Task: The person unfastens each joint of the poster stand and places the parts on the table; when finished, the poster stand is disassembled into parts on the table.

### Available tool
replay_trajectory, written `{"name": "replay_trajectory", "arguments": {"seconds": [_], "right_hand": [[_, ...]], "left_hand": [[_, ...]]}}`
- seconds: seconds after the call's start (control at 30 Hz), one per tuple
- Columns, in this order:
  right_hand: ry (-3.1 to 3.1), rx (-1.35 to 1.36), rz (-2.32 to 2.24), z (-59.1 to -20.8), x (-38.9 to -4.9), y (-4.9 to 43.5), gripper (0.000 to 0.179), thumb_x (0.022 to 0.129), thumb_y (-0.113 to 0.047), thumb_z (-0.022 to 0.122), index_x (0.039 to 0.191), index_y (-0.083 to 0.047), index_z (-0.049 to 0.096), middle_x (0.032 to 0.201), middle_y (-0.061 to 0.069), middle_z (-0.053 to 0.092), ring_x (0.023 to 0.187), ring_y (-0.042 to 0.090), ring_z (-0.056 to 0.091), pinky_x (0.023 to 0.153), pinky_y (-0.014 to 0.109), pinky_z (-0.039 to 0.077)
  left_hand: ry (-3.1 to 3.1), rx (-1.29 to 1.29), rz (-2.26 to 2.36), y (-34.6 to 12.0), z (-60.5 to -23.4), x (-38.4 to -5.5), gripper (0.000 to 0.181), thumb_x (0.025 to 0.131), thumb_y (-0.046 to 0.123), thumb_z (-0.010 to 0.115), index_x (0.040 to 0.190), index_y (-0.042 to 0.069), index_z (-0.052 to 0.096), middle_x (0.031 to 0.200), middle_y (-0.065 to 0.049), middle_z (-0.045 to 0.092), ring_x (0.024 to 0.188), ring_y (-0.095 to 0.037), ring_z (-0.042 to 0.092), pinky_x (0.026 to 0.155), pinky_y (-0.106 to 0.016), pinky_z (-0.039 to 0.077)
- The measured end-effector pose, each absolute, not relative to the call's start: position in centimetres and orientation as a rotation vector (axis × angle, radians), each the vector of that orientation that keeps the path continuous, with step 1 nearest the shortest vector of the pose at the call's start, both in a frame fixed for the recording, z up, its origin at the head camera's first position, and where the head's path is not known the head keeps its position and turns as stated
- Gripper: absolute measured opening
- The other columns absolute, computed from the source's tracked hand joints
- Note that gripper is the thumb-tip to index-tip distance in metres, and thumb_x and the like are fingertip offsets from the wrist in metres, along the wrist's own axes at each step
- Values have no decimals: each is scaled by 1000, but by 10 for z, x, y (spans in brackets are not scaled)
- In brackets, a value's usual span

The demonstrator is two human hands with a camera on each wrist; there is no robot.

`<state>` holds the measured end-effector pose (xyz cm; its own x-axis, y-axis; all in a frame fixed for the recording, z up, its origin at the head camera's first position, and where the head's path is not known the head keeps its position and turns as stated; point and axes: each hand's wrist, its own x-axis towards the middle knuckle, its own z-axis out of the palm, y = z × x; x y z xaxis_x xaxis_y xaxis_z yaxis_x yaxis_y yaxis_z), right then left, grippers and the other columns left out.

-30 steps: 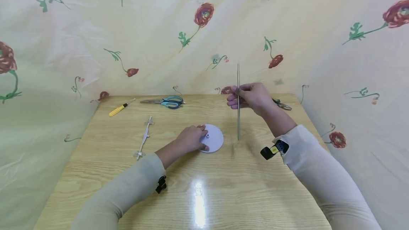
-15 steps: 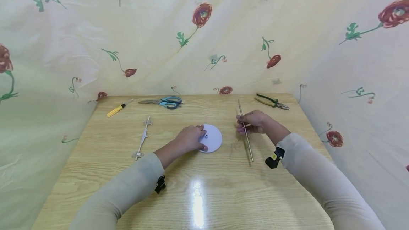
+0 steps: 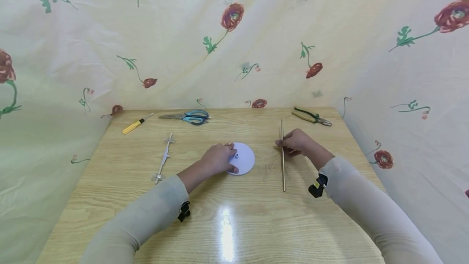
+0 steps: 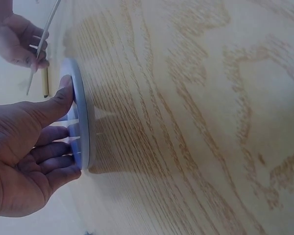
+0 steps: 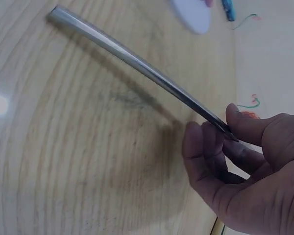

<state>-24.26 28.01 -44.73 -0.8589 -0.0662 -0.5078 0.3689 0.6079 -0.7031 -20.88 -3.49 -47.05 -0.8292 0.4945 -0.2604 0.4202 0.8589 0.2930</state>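
Observation:
A white round disc [image 3: 245, 159] with a small raised stub at its centre lies flat on the table. My left hand [image 3: 215, 159] holds it from the left, thumb at the near part and fingers over the far part; the left wrist view shows the thumb and fingertips against the disc [image 4: 86, 112]. To its right, my right hand [image 3: 298, 141] pinches a thin metal rod [image 3: 283, 168] between thumb and fingers. The rod slants low over the table, its near end close to the wood. In the right wrist view the shiny rod [image 5: 142, 66] casts a shadow below it.
A white bar with clear end pieces [image 3: 163, 158] lies left of the disc. Along the back are a yellow screwdriver [image 3: 133, 127], blue-handled scissors [image 3: 196, 117] and pliers [image 3: 311, 116]. A flowered cloth [image 3: 183, 52] hangs behind the wooden table [image 3: 176, 227].
My right hand has lowered the rod from upright and moved slightly right and nearer, revealing the pliers. The rod has then swung straighter toward me. My left hand stays on the disc.

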Motion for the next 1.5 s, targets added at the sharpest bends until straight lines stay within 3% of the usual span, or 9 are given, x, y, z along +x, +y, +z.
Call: {"name": "replay_trajectory", "arguments": {"seconds": [0.17, 0.43, 1.5], "right_hand": [[2516, 160, -1084, -456, -241, 281, 37, 105, -23, 78, 117, 11, 73, 78, 7, 77, 70, 14, 73, 70, 35, 68], [2604, 109, -1054, -462, -243, 282, 38, 101, -18, 82, 124, 9, 69, 79, 12, 80, 65, 13, 77, 65, 35, 68], [2647, 175, -1087, -466, -235, 290, 35, 100, -18, 83, 118, 9, 70, 88, 17, 79, 68, 15, 77, 66, 34, 68]], "left_hand": [[2707, 683, 310, -35, -469, -207, 81, 94, 49, 87, 163, 19, 55, 176, -8, 43, 160, -40, 48, 132, -51, 42], [2724, 692, 294, -33, -471, -207, 80, 94, 50, 87, 162, 20, 57, 176, -8, 44, 158, -40, 50, 131, -51, 43], [2720, 704, 363, -32, -469, -206, 78, 92, 49, 89, 159, 21, 61, 174, -8, 47, 157, -39, 52, 129, -52, 46]]}}
